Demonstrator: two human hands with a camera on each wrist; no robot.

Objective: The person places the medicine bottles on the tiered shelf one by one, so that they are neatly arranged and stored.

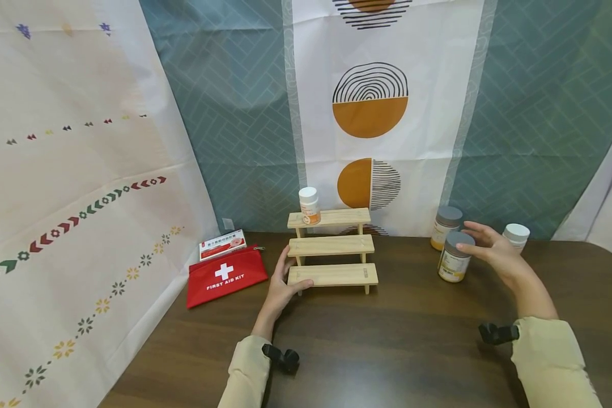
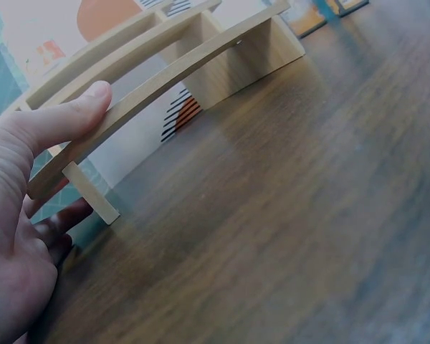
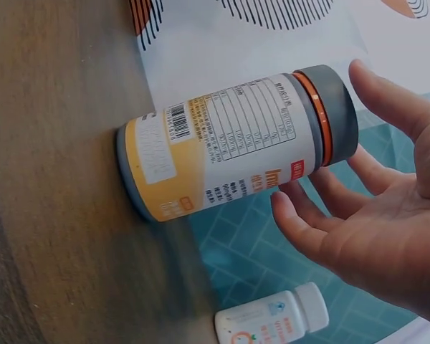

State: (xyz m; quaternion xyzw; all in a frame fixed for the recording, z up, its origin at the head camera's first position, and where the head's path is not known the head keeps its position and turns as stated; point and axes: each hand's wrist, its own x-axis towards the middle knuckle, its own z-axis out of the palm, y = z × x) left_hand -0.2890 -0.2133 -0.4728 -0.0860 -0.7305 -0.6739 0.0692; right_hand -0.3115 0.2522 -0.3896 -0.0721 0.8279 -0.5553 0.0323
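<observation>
A three-step wooden display stand (image 1: 331,245) stands on the table, with a white-capped pill bottle (image 1: 309,207) on its top step. My left hand (image 1: 281,286) grips the stand's left end; in the left wrist view the thumb (image 2: 75,115) lies over the lowest step while the fingers go behind it. At the right, my right hand (image 1: 497,255) is around the lid of a grey-lidded supplement jar (image 3: 236,140), its thumb and fingers spread. The right wrist view shows a gap between thumb and lid; whether the fingers touch the jar is unclear.
Behind that jar stands another grey-lidded jar (image 1: 445,228). A white-capped bottle (image 1: 516,236) is beyond my right hand. Left of the stand lie a red first aid pouch (image 1: 228,276) and a medicine box (image 1: 222,245). A curtain (image 1: 245,113) hangs behind the table.
</observation>
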